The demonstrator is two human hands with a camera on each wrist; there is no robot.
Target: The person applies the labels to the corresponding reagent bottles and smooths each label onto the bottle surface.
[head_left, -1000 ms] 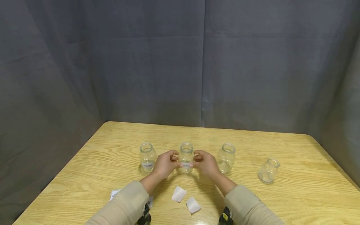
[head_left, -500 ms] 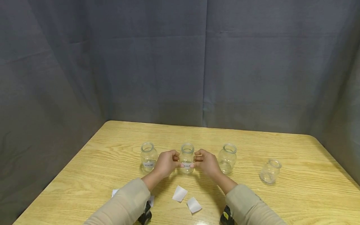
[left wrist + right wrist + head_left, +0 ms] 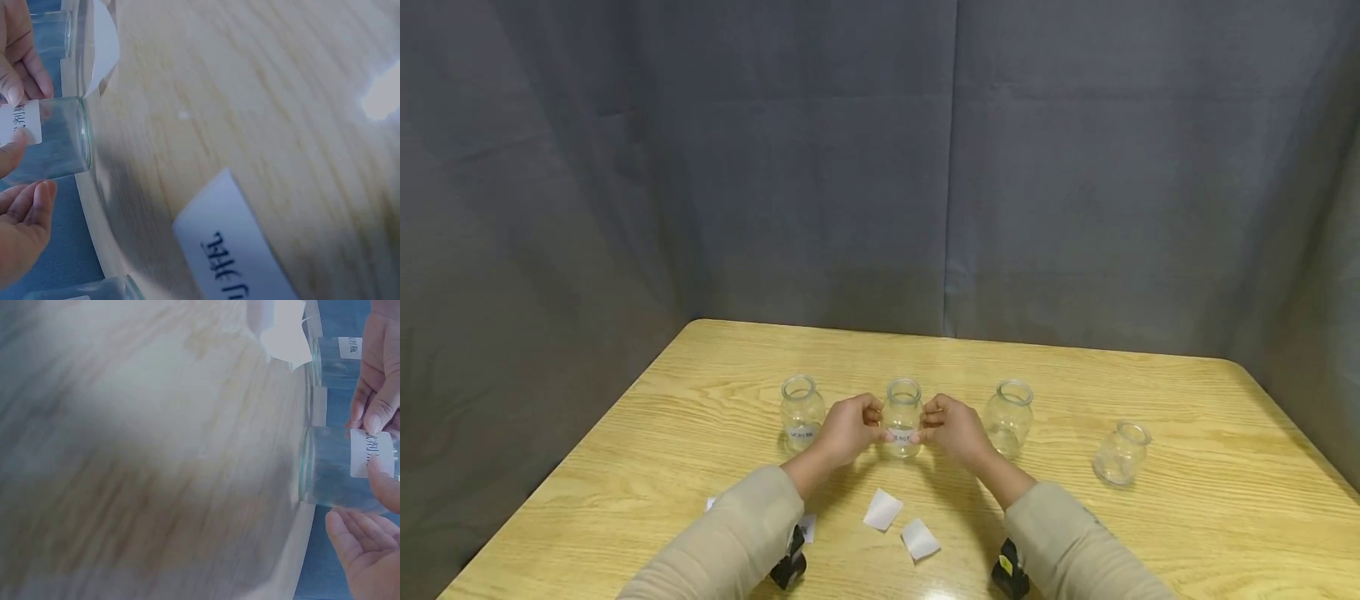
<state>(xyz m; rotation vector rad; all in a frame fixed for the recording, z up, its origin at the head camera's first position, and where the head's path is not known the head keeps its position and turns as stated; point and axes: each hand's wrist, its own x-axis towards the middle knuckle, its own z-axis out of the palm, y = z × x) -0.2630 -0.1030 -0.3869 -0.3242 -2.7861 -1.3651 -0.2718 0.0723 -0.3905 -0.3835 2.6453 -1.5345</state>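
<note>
In the head view, a small round-bodied glass jar [image 3: 903, 402] stands upright on the table between both hands. A white label [image 3: 32, 119] with dark handwritten characters lies on its front. My left hand [image 3: 848, 430] holds the jar's left side, thumb on the label's left end. From the right side my right hand [image 3: 953, 428] holds the same jar, its thumb on the label's right end. In the right wrist view the label [image 3: 367, 445] lies flat against the glass near the thumbs. The fingers are partly hidden beside the jar.
A labelled jar [image 3: 802, 404] stands left; an unlabelled jar [image 3: 1009, 414] and a smaller-looking jar [image 3: 1122, 454] stand right. Two blank white paper pieces [image 3: 883, 509] lie in front. A written label [image 3: 231, 250] lies near the left forearm. Grey curtains [image 3: 820, 167] surround the wooden table [image 3: 1225, 517].
The whole view shifts slightly as the head moves. Both hands stay at the middle jar with thumbs on its label; the other jars and papers keep their places.
</note>
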